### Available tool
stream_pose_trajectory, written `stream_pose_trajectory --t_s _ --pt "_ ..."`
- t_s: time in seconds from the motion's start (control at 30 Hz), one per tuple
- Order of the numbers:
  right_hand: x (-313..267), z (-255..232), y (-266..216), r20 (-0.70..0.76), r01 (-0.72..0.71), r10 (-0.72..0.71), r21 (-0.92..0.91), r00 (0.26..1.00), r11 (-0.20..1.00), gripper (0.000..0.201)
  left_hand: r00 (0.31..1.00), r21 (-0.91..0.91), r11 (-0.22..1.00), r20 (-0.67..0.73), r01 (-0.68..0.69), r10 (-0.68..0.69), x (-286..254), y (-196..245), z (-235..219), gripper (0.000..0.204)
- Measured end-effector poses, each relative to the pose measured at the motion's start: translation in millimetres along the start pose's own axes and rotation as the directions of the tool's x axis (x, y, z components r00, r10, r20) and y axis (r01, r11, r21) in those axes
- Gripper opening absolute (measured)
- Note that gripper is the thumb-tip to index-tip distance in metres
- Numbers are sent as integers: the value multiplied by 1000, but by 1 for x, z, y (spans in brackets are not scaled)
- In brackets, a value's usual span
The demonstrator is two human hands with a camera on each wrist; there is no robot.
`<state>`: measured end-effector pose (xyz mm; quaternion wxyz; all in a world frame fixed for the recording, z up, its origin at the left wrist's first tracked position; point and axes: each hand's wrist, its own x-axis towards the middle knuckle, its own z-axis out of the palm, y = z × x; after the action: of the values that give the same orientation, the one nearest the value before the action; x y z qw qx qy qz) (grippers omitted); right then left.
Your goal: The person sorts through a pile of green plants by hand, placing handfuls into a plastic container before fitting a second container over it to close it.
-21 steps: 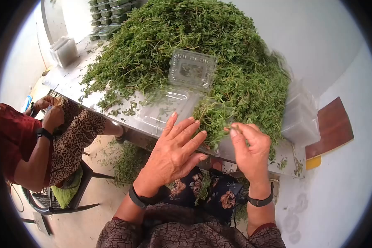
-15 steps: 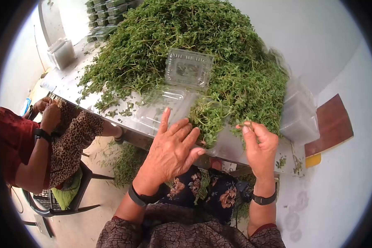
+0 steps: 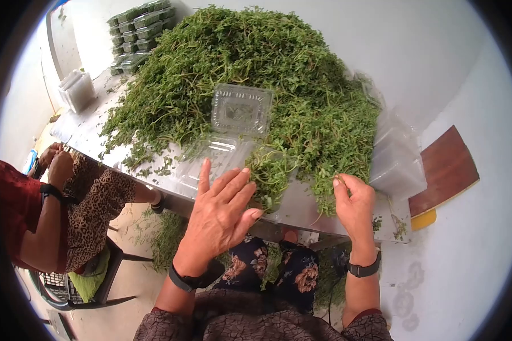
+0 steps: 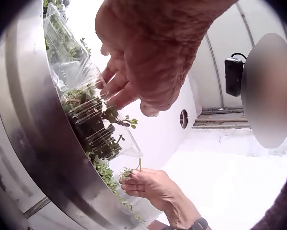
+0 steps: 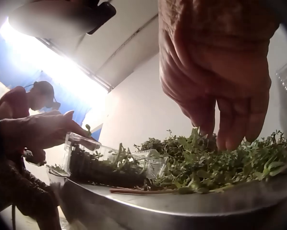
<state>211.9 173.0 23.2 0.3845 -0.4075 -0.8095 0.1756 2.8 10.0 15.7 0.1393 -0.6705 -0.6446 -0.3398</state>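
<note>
A clear plastic box (image 5: 76, 163) heaped with leafy green sprigs (image 3: 267, 176) sits at the table's front edge. My left hand (image 3: 213, 219) is held at its left side with fingers straight, fingertips right at the box wall in the left wrist view. To the right, my right hand (image 3: 355, 204) pinches a green sprig (image 4: 126, 174) between thumb and fingertips, at the front of a large heap of the same greens (image 3: 256, 62). In the right wrist view its fingertips dip among the leaves.
A clear plastic lid (image 3: 242, 109) leans against the heap. Stacked plastic boxes (image 3: 398, 156) stand at the right, others (image 3: 77, 91) at the far left. Filled boxes (image 3: 133, 37) are piled at the back left. A seated person (image 3: 31, 213) is at the left. Greens (image 3: 168, 238) lie on the floor.
My right hand has moved right, away from the box to the heap's front edge. My left hand stays beside the box, fingers still straight. The head view has shifted slightly.
</note>
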Motion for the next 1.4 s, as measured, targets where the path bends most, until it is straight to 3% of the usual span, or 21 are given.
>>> stream_pose_trajectory --t_s 0.13,0.23,0.37,0.43,0.53,0.67,0.73,0.93,1.13,1.27,1.4 --pt "18 -9 5 -2 48 -49 -61 999 997 26 1000 -16 1000 15 -11 11 -4 -1 -2 39" --pt "35 -12 8 95 -18 33 -156 995 988 38 999 -46 999 50 -2 5 -7 0 0 37" --pt "56 -6 6 156 -3 28 -158 987 987 47 996 -36 999 84 -5 8 -10 -2 4 35" --pt "67 4 18 195 136 -94 -214 976 967 56 996 -45 999 89 2 2 -11 -2 6 34" --pt "79 16 27 222 165 -99 -301 970 939 59 997 -69 998 80 10 -4 -11 -1 6 33" --pt "82 19 20 286 146 -18 -433 958 889 51 996 -76 997 87 16 -9 -13 3 4 33" --pt "83 24 29 289 237 -108 -463 951 854 34 997 -87 996 81 6 1 -14 2 5 33" --pt "93 30 45 202 260 -183 -484 962 836 11 998 -109 994 67 1 7 -12 -2 7 32" --pt "85 4 19 89 175 -152 -404 984 898 11 999 -103 995 52 -7 12 -12 -2 10 31" --pt "80 4 4 98 159 -134 -318 986 935 12 999 -90 996 47 -15 20 -11 -2 12 31" --pt "78 20 1 150 211 -172 -310 974 927 34 999 -88 996 47 -12 16 -12 -1 12 32"
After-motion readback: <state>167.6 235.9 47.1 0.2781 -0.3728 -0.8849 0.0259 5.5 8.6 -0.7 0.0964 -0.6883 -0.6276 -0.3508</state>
